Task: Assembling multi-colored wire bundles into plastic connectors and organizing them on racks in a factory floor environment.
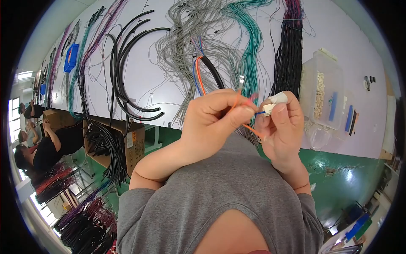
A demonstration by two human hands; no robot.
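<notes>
My left hand is closed, thumb and forefinger pinching a blue wire. That wire's end meets a small white connector housing; how deep it sits in it, I cannot tell. The housing is pinched between thumb and fingers of my right hand, where one fingertip wears a white cover. An orange wire runs below between both hands. A shiny metal terminal sticks up above my left fingers, beside a blurred red patch. A black sleeved cable with blue and orange wires lies just beyond my left hand.
Grey wires, teal wires and a black wire bundle cover the table. Black tubes lie left. A clear plastic bin with white connectors stands right. A cardboard box and seated people are off the table's left side.
</notes>
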